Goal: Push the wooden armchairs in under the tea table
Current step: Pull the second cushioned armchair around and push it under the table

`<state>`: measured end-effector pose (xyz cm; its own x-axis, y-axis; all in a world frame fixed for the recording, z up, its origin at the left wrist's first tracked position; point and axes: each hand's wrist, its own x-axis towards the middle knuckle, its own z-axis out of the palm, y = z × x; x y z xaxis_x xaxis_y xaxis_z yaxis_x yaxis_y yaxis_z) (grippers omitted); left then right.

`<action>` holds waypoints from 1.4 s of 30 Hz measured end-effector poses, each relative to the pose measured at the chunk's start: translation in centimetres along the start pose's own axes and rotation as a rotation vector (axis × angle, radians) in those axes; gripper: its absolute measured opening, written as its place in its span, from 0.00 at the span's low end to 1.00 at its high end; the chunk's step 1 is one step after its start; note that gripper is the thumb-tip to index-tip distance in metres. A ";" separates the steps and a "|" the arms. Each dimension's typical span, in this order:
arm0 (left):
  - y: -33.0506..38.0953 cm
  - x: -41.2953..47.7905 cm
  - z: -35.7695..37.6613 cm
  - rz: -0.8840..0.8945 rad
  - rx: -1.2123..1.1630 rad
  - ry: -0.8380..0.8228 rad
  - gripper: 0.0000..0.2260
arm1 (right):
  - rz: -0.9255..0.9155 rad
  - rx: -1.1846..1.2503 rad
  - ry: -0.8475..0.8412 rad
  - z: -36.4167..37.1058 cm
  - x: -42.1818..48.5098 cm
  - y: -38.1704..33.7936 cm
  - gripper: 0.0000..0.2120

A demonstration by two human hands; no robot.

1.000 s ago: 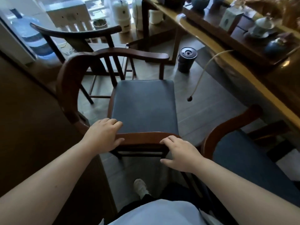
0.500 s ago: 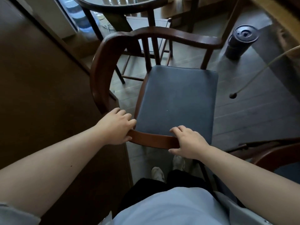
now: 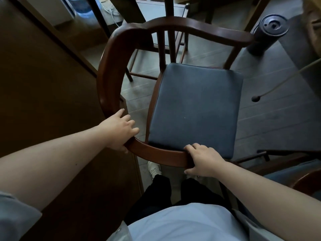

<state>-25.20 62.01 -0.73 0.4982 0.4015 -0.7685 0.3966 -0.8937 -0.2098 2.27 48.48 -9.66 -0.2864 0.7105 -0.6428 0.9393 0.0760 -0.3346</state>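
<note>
Both hands on the armchair [image 3: 196,108] curved back rail, nearest the camera: left hand [image 3: 119,131] wrapped around the rail's left bend, right hand [image 3: 202,160] gripping the rail near its right end. Chair stands on the floor, blue seat facing away. Beyond it: second chair [image 3: 166,32], dark cylindrical bin [image 3: 268,33] far right.

Open floor [image 3: 271,108] is seen to the right of the wooden armchair [image 3: 173,28], crossed only by a thin pale tube [image 3: 284,80] hanging down from the right. A dark lidded bin [image 3: 268,34] stands just beyond the chair's far right corner. The left side is closed off by a brown panel [image 3: 43,80], nearly touching the curved rail. A second chair's legs [image 3: 166,23] stand directly behind. Another armchair [image 3: 305,178] crowds the near right.
</note>
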 end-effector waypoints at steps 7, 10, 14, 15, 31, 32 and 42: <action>-2.5 2.1 2.2 0.095 0.069 -0.037 0.32 | 0.109 0.001 -0.037 1.1 1.2 -0.9 0.32; -3.0 2.9 2.8 0.130 0.136 -0.020 0.25 | 0.105 0.013 -0.016 1.5 1.6 -0.7 0.26; -3.0 3.0 2.7 0.128 0.129 -0.031 0.22 | 0.030 -0.041 -0.102 -0.2 2.2 0.1 0.22; -2.8 3.0 2.7 0.125 0.114 -0.019 0.22 | 0.003 -0.075 -0.137 -0.8 2.3 0.3 0.23; 9.7 7.7 -5.8 0.103 -0.111 0.195 0.13 | 0.109 -0.226 -0.351 -6.8 -2.6 15.2 0.27; 10.3 8.2 -6.3 0.106 -0.111 0.202 0.13 | 0.125 -0.221 -0.356 -7.1 -2.8 16.0 0.28; 10.9 8.5 -9.9 0.200 -0.130 0.165 0.21 | 0.164 -0.206 -0.368 -7.5 -4.1 19.7 0.30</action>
<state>-9.03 57.69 -3.56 0.6909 0.2564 -0.6759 0.3680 -0.9295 0.0235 23.40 52.32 -8.48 -0.1442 0.4316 -0.8905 0.9851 0.1476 -0.0880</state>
